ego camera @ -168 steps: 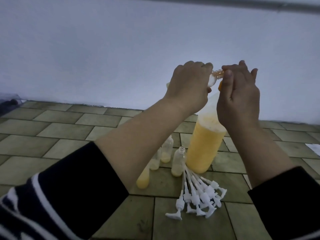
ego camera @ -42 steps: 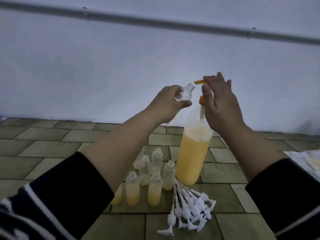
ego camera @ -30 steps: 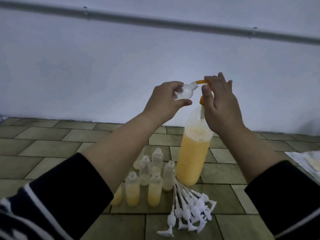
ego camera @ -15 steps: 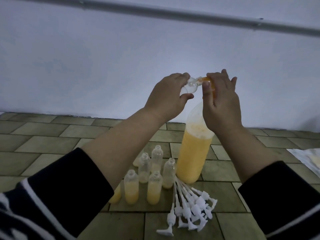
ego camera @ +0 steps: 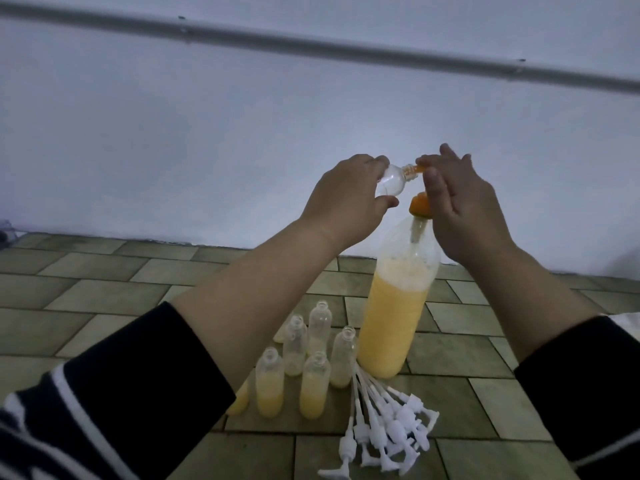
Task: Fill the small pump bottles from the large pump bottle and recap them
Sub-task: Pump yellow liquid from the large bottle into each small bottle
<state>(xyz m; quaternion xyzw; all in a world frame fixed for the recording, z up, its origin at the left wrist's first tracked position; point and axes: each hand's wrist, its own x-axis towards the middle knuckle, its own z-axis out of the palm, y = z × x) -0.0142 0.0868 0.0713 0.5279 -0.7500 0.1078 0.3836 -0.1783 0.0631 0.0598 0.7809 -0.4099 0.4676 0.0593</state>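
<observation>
Olive-green tiles, matte and laid in staggered rows, cover the floor across the lower half of the frame, meeting a plain pale wall. A grey pipe runs slanting along the wall near the top.

At centre right stands the large pump bottle, clear soft plastic, filled to about two thirds with opaque yellow-orange liquid, topped by an orange pump. The left hand holds a small clear bottle, fingers wrapped round its rounded body, tipped on its side with its threaded neck against the orange spout. The right hand rests on the pump head, fingers curled loosely over it.

Below centre, a cluster of small pump bottles stands upright and uncapped, several partly filled with yellow liquid. Just right of them, touching the big bottle's base, lies a fan of white plastic pump caps with long dip tubes.

Compared with half a second ago, the pump head sits higher and the small bottle shows more clearly outside the left hand.
</observation>
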